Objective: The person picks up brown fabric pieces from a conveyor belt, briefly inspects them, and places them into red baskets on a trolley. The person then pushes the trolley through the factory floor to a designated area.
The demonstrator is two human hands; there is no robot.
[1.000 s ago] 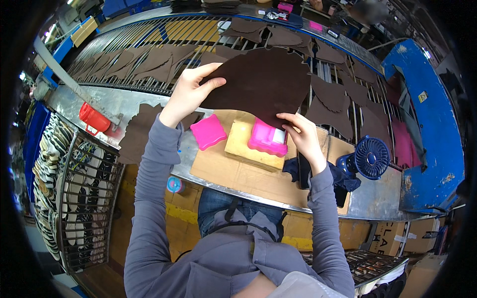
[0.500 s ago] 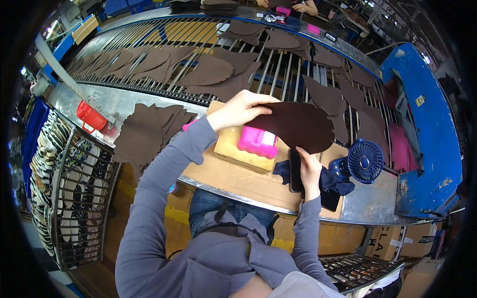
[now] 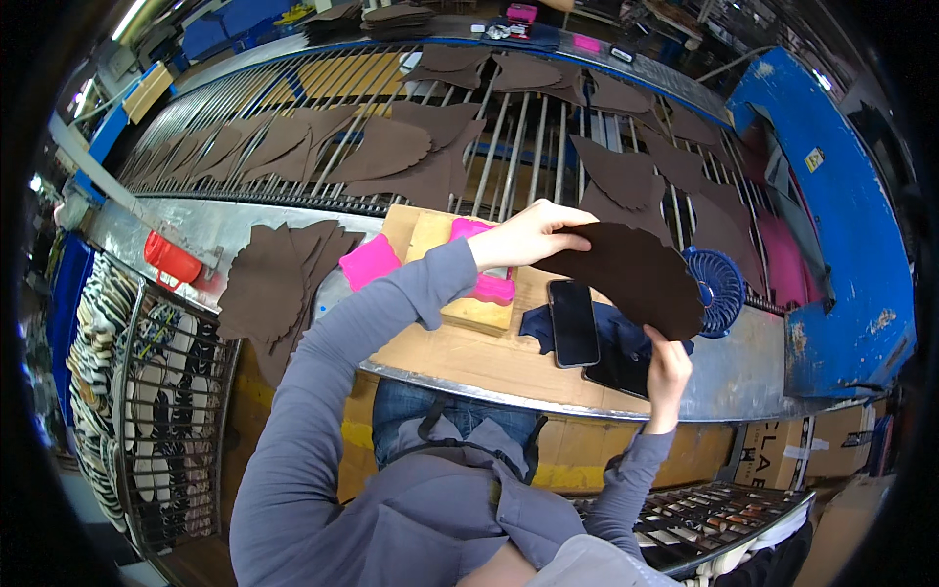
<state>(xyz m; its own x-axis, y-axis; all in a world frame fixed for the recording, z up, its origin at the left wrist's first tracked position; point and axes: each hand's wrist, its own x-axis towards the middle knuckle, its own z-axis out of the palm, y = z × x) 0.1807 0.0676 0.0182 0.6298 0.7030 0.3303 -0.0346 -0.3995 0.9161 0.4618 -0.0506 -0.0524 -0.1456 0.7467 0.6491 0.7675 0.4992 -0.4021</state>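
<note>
A dark brown flat cut piece (image 3: 626, 272) with a scalloped edge is held up over the right part of the bench. My left hand (image 3: 531, 235) pinches its far left end between thumb and fingers. At its near right end, my right hand (image 3: 668, 370) grips the edge with the fingertips. Below my left forearm a yellow block (image 3: 481, 315) carries a bright pink object (image 3: 497, 289), partly hidden by the arm. A black phone (image 3: 573, 323) lies on navy cloth (image 3: 616, 333) under the brown piece, and a second dark flat device (image 3: 626, 376) lies beside it.
A blue fan (image 3: 722, 293) stands behind the piece, near a blue machine housing (image 3: 831, 235). Brown pieces (image 3: 391, 147) lie across the metal roller rack; more are stacked at left (image 3: 269, 284) by a pink sheet (image 3: 370, 262). Wire racks (image 3: 166, 421) hold soles. A red container (image 3: 171, 256) sits far left.
Both hands have carried the brown piece to the right, and it now partly covers the fan. The phone is uncovered. My view has shifted a little, and the person's hands across the rack are gone from sight.
</note>
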